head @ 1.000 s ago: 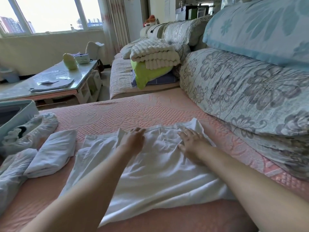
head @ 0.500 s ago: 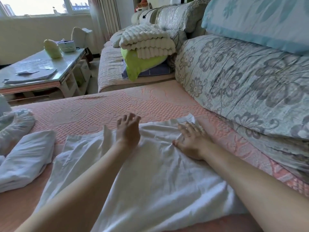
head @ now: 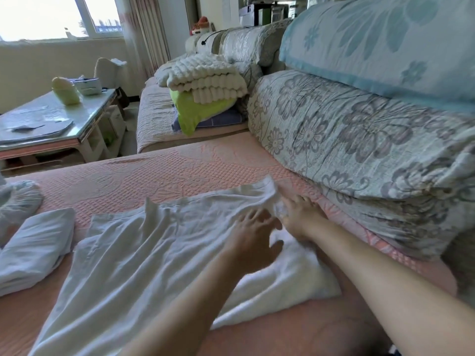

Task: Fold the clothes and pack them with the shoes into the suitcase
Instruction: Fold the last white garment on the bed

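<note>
Presently, the white garment [head: 154,253] is found spread on the pink sofa seat [head: 180,170], its long axis running from 7 to 1 o'clock. Its bunched 1 o'clock edge is gripped by the right hand [head: 299,218], the nearer one. The left hand [head: 253,240], blurred, is held loose-fingered over the cloth, just beside at 8 o'clock. A fold toward 9 o'clock is judged next.

Two bare hands, the left hand [head: 253,237] and the right hand [head: 302,218], share the frame with two white garments: one spread white garment [head: 144,253] and one folded white garment [head: 36,247]. Two grey-flowered cushions, the upper cushion [head: 359,140] and the lower cushion [head: 401,227], sit below one blue-flowered pillow [head: 385,39]. There is also one cream ribbed blanket [head: 208,78], one lime-green pillow [head: 198,110] and one coffee table [head: 51,116].
</note>
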### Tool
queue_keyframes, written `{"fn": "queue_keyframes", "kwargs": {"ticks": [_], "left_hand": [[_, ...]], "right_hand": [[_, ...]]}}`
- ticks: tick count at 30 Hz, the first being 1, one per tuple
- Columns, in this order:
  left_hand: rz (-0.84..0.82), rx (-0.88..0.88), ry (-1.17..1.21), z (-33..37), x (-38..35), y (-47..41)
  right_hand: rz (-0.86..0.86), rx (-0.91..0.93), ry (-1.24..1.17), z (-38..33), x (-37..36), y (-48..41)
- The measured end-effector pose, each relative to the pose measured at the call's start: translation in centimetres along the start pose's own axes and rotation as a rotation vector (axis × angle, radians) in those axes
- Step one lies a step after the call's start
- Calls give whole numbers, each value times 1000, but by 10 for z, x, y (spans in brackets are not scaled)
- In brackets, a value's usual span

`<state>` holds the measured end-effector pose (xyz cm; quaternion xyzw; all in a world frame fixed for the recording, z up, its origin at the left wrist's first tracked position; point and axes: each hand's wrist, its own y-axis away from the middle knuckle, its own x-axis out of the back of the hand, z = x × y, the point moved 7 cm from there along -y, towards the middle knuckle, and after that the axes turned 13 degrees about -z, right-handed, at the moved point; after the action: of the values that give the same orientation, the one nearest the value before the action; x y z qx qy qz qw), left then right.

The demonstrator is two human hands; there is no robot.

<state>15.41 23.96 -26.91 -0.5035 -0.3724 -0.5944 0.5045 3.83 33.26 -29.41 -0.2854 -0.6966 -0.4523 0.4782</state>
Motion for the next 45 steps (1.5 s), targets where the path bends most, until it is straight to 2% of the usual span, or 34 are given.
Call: {"fn": "queue_keyframes", "kwargs": {"ticks": [2,4,6,8,11,15,20,22,23,26,27,30,36,41,42,43,45], "left_hand": [[-109,-70,-30,51,-24,5],[-214,-42,-159,81,-45,7],[-232,4,-221,92,-51,7],[-132,-5,-173,94,-41,7],[80,14,120,80,-16,15],[410,237,409,37,31,53],[597,586,704,-36,68,133],[540,686,684,-57,72,167],[441,741,627,-68,70,182],[-19,865,448,-97,48,215],[-105,883,432,-102,43,222],[-94,900,420,-109,40,229],[-108,757,333,-99,38,211],[-415,729,65,-98,34,212],[-431,729,2,-98,38,209],[-402,716,-57,-97,45,203],[-204,657,-119,-95,65,185]], "right_hand": [[15,21,-36,13,3,12],[6,61,-118,25,6,27],[-10,110,-226,35,8,42],[-29,130,-312,40,9,54],[-39,140,-384,38,9,59],[0,176,-444,13,13,56],[-22,333,-540,-63,12,61],[-67,446,-479,-107,3,69],[-94,486,-409,-129,-4,71],[-203,518,-38,-183,-33,74],[-231,514,76,-195,-42,73],[-247,503,151,-213,-54,73],[-80,416,118,-203,-48,65],[-200,387,77,-186,-61,55],[-203,399,99,-187,-61,54],[-194,407,116,-189,-60,53],[-153,408,124,-192,-56,50]]}}
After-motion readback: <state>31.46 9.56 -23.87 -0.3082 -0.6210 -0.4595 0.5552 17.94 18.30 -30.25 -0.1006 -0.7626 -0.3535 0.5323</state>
